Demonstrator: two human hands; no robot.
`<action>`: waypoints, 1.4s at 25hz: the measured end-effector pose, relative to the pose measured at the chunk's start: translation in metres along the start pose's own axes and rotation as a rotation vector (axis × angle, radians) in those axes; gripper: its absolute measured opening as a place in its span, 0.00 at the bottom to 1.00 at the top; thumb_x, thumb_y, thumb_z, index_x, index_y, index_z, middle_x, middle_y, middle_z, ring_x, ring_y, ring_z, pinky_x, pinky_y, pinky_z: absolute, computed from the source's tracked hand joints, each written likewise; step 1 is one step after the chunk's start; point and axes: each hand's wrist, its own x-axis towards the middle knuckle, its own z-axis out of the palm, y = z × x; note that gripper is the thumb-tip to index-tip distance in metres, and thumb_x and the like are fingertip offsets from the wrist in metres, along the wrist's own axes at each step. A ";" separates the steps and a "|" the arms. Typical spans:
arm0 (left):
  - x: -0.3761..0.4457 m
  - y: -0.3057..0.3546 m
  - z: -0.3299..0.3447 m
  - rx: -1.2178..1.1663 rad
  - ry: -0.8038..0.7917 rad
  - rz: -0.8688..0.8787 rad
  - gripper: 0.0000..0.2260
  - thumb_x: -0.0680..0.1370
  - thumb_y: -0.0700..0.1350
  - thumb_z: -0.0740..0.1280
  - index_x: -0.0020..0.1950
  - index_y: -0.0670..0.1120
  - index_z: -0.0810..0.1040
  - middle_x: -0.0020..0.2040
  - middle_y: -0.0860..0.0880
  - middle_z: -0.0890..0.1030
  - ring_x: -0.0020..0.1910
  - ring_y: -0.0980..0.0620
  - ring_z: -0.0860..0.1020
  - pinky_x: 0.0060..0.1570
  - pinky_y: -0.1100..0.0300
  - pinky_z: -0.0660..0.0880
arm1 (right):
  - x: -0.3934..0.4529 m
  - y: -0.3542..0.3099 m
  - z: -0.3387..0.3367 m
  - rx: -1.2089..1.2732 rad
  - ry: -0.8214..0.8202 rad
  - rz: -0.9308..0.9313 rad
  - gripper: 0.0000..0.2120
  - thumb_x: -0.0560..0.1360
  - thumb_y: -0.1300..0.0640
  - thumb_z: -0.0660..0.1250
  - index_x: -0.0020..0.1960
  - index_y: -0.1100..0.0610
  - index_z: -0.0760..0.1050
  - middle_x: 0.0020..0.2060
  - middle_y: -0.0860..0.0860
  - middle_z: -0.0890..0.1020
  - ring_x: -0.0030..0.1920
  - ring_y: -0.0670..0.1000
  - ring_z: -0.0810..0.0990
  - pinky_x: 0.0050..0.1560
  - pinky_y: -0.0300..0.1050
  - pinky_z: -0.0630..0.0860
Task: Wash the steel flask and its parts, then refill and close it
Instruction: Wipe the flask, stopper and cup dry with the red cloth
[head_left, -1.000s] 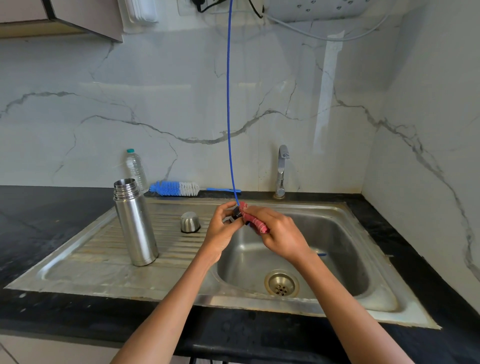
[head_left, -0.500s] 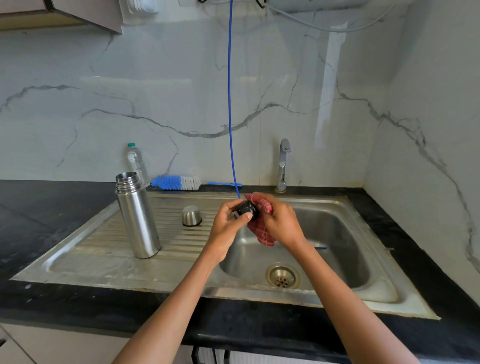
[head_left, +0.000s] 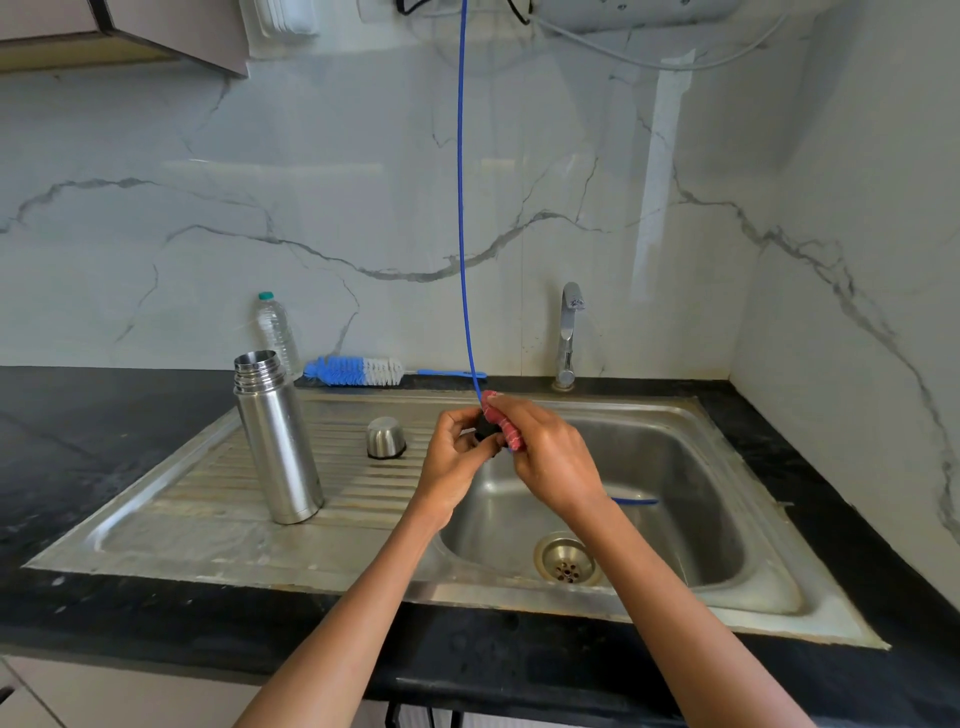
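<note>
Stopper under cloth at the sink

Open steel flask (head_left: 278, 441) upright on drainboard, small steel cup (head_left: 385, 438) inverted beside. Left hand (head_left: 457, 462) pinching small black stopper (head_left: 487, 430) above basin; right hand (head_left: 550, 457) gripping red patterned cloth (head_left: 503, 423) against it.

The draining board (head_left: 218, 499) lies bare between the upright flask (head_left: 278, 441) and steel cup (head_left: 385, 437); a blue hose (head_left: 461, 208) hangs across the basin (head_left: 691, 467).

head view, looking down, sink (head_left: 769, 587) close
</note>
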 end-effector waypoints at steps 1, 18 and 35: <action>-0.001 0.000 0.000 0.014 -0.019 0.003 0.18 0.76 0.34 0.74 0.63 0.42 0.74 0.57 0.44 0.83 0.54 0.55 0.83 0.54 0.62 0.78 | 0.004 0.002 -0.001 0.038 -0.026 0.090 0.25 0.77 0.63 0.64 0.71 0.47 0.75 0.65 0.44 0.81 0.61 0.51 0.80 0.53 0.49 0.79; 0.003 -0.005 0.010 -0.272 0.086 -0.188 0.12 0.76 0.37 0.74 0.60 0.41 0.81 0.54 0.41 0.86 0.52 0.47 0.85 0.49 0.60 0.81 | -0.024 0.000 0.020 0.798 0.225 0.622 0.16 0.84 0.62 0.60 0.66 0.51 0.80 0.57 0.46 0.85 0.58 0.45 0.83 0.61 0.47 0.79; 0.002 -0.019 0.003 0.110 0.008 -0.021 0.18 0.78 0.42 0.74 0.67 0.49 0.78 0.60 0.47 0.83 0.60 0.51 0.82 0.62 0.56 0.79 | -0.017 -0.022 0.003 0.437 0.151 0.468 0.16 0.81 0.61 0.62 0.64 0.48 0.78 0.48 0.47 0.86 0.45 0.48 0.85 0.39 0.33 0.79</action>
